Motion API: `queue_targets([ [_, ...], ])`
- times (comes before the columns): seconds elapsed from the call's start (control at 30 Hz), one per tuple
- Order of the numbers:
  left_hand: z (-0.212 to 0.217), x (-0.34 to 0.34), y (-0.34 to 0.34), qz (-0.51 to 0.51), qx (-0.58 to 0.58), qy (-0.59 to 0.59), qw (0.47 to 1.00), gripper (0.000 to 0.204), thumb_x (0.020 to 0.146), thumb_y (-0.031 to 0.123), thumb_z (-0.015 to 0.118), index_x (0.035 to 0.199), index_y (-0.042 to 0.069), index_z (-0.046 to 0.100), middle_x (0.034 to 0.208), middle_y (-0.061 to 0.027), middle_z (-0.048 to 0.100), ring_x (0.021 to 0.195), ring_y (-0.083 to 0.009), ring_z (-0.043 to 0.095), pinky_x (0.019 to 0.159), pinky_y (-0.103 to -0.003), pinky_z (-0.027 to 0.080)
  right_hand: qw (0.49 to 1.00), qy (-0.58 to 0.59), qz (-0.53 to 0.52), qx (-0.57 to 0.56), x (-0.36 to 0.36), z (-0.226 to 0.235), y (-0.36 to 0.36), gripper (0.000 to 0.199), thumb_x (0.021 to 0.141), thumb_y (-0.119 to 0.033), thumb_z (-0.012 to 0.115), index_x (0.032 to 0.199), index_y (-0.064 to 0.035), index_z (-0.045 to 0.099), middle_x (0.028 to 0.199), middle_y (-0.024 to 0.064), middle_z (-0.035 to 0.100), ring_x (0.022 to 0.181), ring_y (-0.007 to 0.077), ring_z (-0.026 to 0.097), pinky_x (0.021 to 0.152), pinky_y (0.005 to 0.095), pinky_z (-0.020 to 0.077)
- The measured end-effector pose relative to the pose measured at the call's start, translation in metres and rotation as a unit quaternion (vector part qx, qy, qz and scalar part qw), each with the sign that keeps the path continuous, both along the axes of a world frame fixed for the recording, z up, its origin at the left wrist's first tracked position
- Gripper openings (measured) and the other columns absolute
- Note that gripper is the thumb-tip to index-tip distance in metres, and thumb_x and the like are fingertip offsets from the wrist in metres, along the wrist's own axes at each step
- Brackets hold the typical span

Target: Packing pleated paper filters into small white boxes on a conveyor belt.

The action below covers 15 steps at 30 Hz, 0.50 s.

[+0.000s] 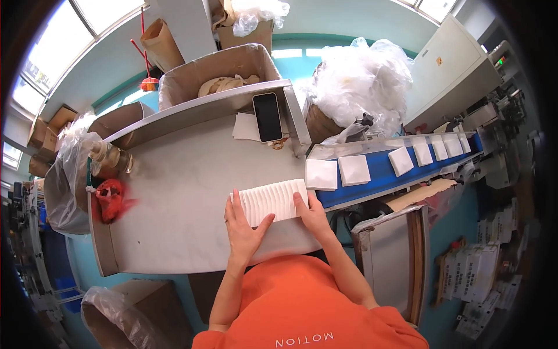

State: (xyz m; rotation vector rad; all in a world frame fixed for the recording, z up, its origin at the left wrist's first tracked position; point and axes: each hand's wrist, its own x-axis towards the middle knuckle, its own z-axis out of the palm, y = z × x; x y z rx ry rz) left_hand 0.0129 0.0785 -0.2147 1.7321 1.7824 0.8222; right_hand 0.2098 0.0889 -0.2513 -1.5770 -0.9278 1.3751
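A: Both hands clamp the ribbed row of white folded paper pads [273,200] on the grey steel table; left hand [244,230] presses its near-left end, right hand [314,214] its right end.

B: Risk?

A: Squeezed unevenly, the row could buckle upward and spill, I'd judge.

B: Room?

A: Bare table [186,192] left of the grip. Right of it, the table edge and blue conveyor belt [378,174] carrying white square pads [321,174] sit close, possibly touching. Beyond, a black phone [268,116].

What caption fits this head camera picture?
Both hands, left hand and right hand, press a row of white packets together beside the blue conveyor belt.
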Motion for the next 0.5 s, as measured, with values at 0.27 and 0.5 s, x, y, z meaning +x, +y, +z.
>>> queue_targets([
  [0.27,-0.003,-0.007,0.0,0.017,-0.003,0.015,1.0,0.103,0.077,0.045,0.077,0.151,0.005,0.018,0.145,-0.0321,0.027,0.13,-0.0485,0.034,0.106,-0.054,0.032,0.95,0.29,-0.038,-0.109,0.02,-0.014,0.002,0.045,0.1,-0.033,0.05,0.136,-0.0059,0.046,0.122,0.005,0.059,0.111,0.0187,0.057,0.097,0.041,0.0445],
  [0.5,-0.002,-0.004,0.001,0.008,-0.01,0.008,1.0,0.103,0.076,0.045,0.078,0.151,0.007,0.018,0.144,-0.0324,0.028,0.13,-0.0487,0.034,0.105,-0.054,0.032,0.946,0.296,-0.068,-0.113,0.028,-0.019,-0.01,0.04,0.097,-0.02,0.055,0.132,-0.0038,0.048,0.115,0.0065,0.061,0.101,0.019,0.061,0.083,0.0356,0.0503],
])
